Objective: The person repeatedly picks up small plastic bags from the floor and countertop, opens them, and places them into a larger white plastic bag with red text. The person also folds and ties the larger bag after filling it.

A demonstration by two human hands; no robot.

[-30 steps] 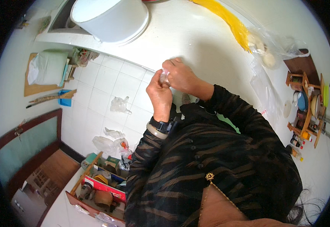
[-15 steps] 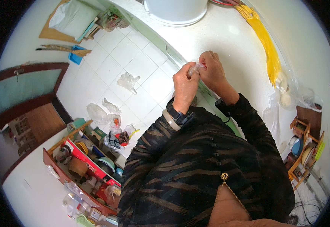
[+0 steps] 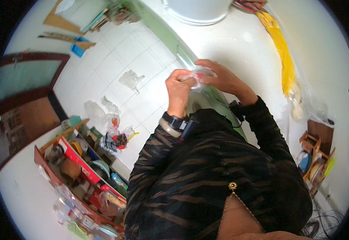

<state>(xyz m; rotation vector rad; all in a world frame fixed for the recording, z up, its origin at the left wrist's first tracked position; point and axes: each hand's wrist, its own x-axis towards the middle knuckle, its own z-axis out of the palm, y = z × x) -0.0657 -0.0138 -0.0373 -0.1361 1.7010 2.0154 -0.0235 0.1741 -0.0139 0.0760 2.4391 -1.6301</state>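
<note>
Between my two hands, over the front edge of the white counter (image 3: pixel 246 48), is a crumpled clear plastic bag (image 3: pixel 199 76) with a red mark on it. My left hand (image 3: pixel 178 90) pinches the bag's left side, its fingers curled in. On the other side, my right hand (image 3: pixel 222 79) grips the bag between thumb and fingers, with the index finger reaching out past it. Whether anything lies inside the bag, I cannot make out.
A white bucket (image 3: pixel 198 12) stands at the counter's far end. Along the wall lies a bundle of long yellow strands (image 3: pixel 279 48). Loose plastic bags (image 3: pixel 131 81) lie on the tiled floor. A cluttered open cabinet (image 3: pixel 78 172) is at lower left, a wooden rack (image 3: pixel 316 160) at right.
My hands have drawn a little apart and shifted left, and the plastic bag is more spread out between them. The view has tilted slightly.
</note>
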